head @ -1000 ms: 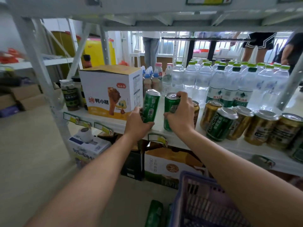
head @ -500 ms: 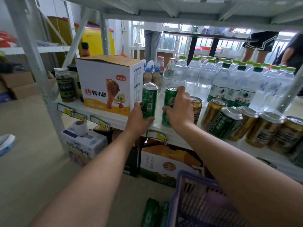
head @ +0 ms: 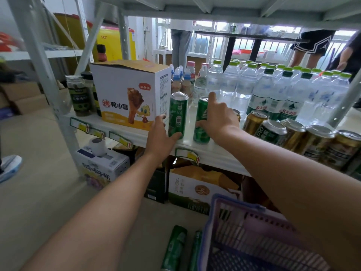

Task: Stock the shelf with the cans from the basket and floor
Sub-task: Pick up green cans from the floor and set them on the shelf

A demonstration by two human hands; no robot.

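Two tall green cans stand upright on the white shelf beside each other. My left hand wraps the base of the left green can, thumb under its front. My right hand holds the right green can, thumb across its front and index finger up by its rim. Two more green cans lie on the floor left of the purple basket, whose inside is mostly hidden by my right arm.
A white snack box stands just left of the left can. Gold and green cans lie in a row at the right, with water bottles behind. Cartons sit under the shelf. People stand beyond the rack.
Both hands have lowered the two green cans from a tilted hold to upright on the shelf. My right hand's fingers have loosened and slid down the can.
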